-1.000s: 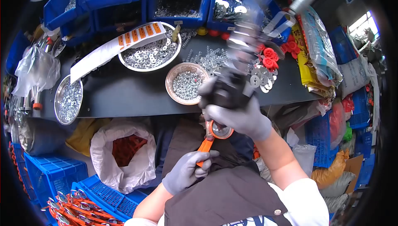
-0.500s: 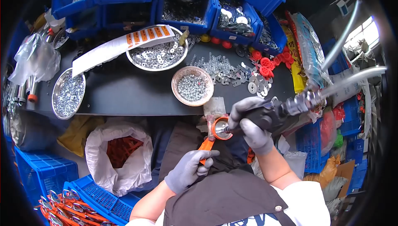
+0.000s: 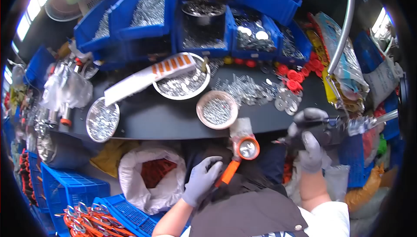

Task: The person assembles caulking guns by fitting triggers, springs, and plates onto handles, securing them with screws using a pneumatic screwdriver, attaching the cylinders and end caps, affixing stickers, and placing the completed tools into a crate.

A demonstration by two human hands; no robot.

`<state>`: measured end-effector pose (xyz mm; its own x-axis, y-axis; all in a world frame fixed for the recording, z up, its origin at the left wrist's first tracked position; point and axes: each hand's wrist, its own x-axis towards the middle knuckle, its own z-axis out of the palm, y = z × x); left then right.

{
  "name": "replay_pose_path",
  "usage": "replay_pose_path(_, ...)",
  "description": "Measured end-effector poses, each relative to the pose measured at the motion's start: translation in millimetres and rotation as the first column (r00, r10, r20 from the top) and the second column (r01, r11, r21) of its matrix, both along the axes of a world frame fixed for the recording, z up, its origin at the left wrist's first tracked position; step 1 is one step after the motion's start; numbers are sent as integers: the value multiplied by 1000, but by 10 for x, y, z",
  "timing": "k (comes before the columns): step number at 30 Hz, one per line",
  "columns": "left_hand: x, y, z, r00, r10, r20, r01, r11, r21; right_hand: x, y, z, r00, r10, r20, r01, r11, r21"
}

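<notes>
My right hand (image 3: 311, 150), in a grey glove, grips a dark power screwdriver (image 3: 323, 136) whose bit points left. The bit is apart from the orange round piece (image 3: 248, 148), which has a silvery metal centre. That piece rests at a small holder (image 3: 241, 128) on the table's front edge. An orange strip (image 3: 229, 172) slants down from it toward my lap. Just left of the strip, my gloved left hand (image 3: 203, 178) is open, fingers partly bent and holding nothing. A bowl of small metal parts (image 3: 217, 111) stands behind the holder.
Metal trays (image 3: 103, 119) of small parts and a sticker sheet (image 3: 150, 77) lie on the dark table. Blue bins (image 3: 145, 30) line the back. Red plastic pieces (image 3: 295, 79) lie at right. A white sack (image 3: 130, 180) and orange hooked straps (image 3: 89, 219) are below left.
The screwdriver has moved right, away from the orange round piece. My left hand has let go of the orange strip and shifted slightly left of it. The camera view has shifted.
</notes>
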<state>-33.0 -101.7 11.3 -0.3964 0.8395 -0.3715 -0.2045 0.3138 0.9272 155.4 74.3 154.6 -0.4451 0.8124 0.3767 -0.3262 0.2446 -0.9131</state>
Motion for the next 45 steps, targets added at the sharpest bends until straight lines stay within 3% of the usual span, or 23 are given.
replay_pose_path(2,-174,119,89,885,129,-448,-61,985,163,231,185,-354,951,-199,235,167,975,148)
replay_pose_path(4,-371,338,356,764,291,-576,-149,948,281,443,330,-780,870,-317,377,342,940,2)
replay_pose_path(7,-827,735,588,592,399,-700,-163,910,381,982,666,-1674,764,-538,357,566,824,32)
replay_pose_path(11,-1397,1378,540,262,356,-897,-102,934,341,1661,1050,-2114,633,-706,318,762,641,-93)
replay_pose_path(12,-1479,1520,521,249,317,-915,-103,948,300,1821,1125,-2101,574,-672,467,771,636,-32)
replay_pose_path(15,-1639,1810,417,213,173,-961,-97,983,156,1882,1323,-2051,409,-833,373,841,503,202)
replay_pose_path(18,-1668,1884,320,178,172,-969,-80,984,160,1922,1400,-1863,401,-817,413,843,506,183)
replay_pose_path(19,-1650,1861,333,178,170,-969,-87,984,156,2065,1497,-2086,204,-892,403,831,375,410)
replay_pose_path(20,-1655,1849,326,167,202,-965,-79,978,191,1658,1352,-1711,0,-938,346,787,213,579)
replay_pose_path(22,-1626,1861,296,187,273,-944,-104,961,258,1205,1257,-1328,116,-985,129,676,173,716)
replay_pose_path(24,-1589,1857,306,251,312,-916,-123,949,290,905,1304,-1132,185,-956,228,505,291,813)
replay_pose_path(28,-1537,1796,345,151,372,-916,-20,927,374,551,2102,-1414,390,-868,307,505,480,717)
replay_pose_path(29,-1383,1751,488,213,379,-901,31,919,393,493,2285,-1468,362,-869,338,480,485,731)
replay_pose_path(31,-985,1585,713,635,314,-706,-29,923,384,477,2619,-1713,280,-816,505,327,576,749)
replay_pose_path(33,-674,1365,882,855,-37,-517,136,978,156,441,2760,-1743,344,-766,543,200,625,755)
replay_pose_path(34,-516,1305,1083,883,-295,-365,289,955,-74,398,2736,-1677,384,-707,594,200,692,694)
replay_pose_path(35,-377,1269,1218,852,-502,-146,457,851,-258,362,2705,-1598,419,-646,638,196,750,631)
replay_pose_path(36,-283,1234,1144,819,-551,-161,512,828,-228,322,2629,-1555,432,-632,643,190,761,620)
replay_pose_path(38,-225,1162,874,763,-633,-130,604,770,-206,235,2390,-1460,450,-795,408,364,580,729)
replay_pose_path(41,-224,1238,758,733,-677,-67,640,720,-269,82,1744,-1295,626,-677,386,466,722,511)
replay_pose_path(42,-218,1236,678,749,-659,-69,640,747,-183,70,1517,-1272,688,-602,405,410,783,468)
replay_pose_path(43,-244,1309,752,645,-752,-134,706,654,-271,31,1293,-1255,752,-512,415,340,840,422)
replay_pose_path(45,-282,1316,635,590,-782,-201,754,623,-211,50,1042,-1272,832,-187,522,99,976,193)
